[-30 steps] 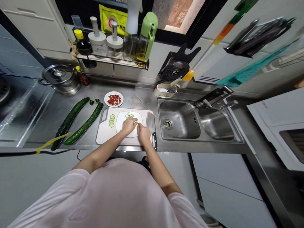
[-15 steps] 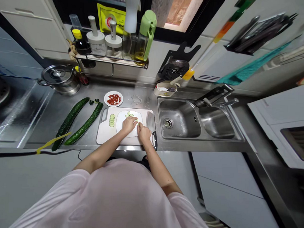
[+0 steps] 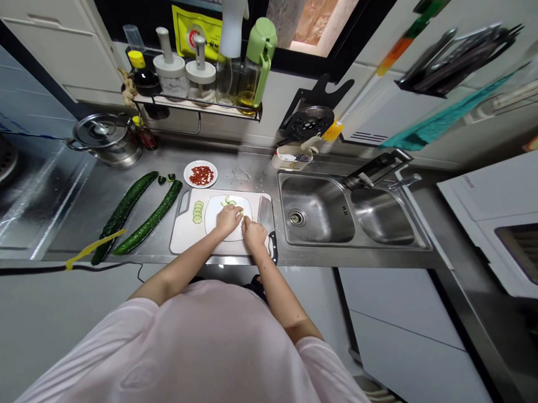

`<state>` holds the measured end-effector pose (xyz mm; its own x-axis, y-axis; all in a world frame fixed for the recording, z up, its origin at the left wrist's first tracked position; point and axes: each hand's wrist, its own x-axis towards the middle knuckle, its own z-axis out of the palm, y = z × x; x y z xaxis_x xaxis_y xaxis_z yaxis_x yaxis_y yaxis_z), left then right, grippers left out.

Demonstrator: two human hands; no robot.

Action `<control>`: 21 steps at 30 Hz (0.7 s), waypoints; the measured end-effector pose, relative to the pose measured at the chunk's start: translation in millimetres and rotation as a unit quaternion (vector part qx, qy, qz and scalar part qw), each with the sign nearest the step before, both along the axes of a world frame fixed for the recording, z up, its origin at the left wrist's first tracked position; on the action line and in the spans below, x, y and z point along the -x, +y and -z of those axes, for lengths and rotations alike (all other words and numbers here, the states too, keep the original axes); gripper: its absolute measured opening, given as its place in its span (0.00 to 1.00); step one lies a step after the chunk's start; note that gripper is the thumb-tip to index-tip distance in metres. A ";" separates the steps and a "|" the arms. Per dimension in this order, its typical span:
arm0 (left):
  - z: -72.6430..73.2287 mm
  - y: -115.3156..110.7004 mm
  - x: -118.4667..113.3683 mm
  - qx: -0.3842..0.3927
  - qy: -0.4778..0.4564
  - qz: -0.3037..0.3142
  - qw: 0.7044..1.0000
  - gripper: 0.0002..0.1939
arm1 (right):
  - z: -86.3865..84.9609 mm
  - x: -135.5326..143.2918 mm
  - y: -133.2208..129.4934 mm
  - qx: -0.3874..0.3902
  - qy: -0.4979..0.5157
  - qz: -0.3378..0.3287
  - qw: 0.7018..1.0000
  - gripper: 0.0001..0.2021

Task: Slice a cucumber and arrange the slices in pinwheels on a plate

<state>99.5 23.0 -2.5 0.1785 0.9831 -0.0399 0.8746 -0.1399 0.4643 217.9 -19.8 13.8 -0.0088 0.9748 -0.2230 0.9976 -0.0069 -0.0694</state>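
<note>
Over a white plate (image 3: 212,214) my two hands meet with their fingertips close together. My left hand (image 3: 227,220) is closed, its fingertips at a small pale-green cucumber slice (image 3: 241,212). On the right of the plate, my right hand (image 3: 254,234) pinches at that same slice, mostly hidden by the fingers. Several curved cucumber slices (image 3: 228,200) lie near the plate's far edge. The plate rests on a white cutting board (image 3: 183,237). A row of cucumber slices (image 3: 198,212) lies on the board's left part, and a knife with a black handle (image 3: 273,246) on its right.
Two whole cucumbers (image 3: 125,214) and small cut ends (image 3: 162,179) lie left of the board. Behind it stands a small plate of chopped red pieces (image 3: 201,175). A steel pot (image 3: 106,140) is at the back left. To the right is a double sink (image 3: 321,209).
Both hands stay over the plate with almost no movement. The view has shifted very slightly, and the cucumber slices and other things keep their places.
</note>
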 end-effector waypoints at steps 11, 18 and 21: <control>-7.1 -3.9 -2.2 0.018 0.001 -0.013 1.000 0.16 | -7.2 1.5 -1.4 0.015 -0.008 -0.001 1.000 0.18; -5.8 -3.9 -2.7 0.020 0.003 -0.013 1.000 0.16 | -1.6 1.2 -0.3 -0.005 0.000 -0.004 1.000 0.16; -5.3 -3.9 -2.9 0.017 0.003 -0.014 1.000 0.16 | -1.4 0.4 -0.7 -0.002 0.004 -0.003 1.000 0.16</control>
<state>102.4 19.0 2.9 0.1508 0.9858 -0.0740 0.8810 -0.1001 0.4624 217.5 -20.5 15.2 -0.0161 0.9757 -0.2187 0.9969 -0.0010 -0.0782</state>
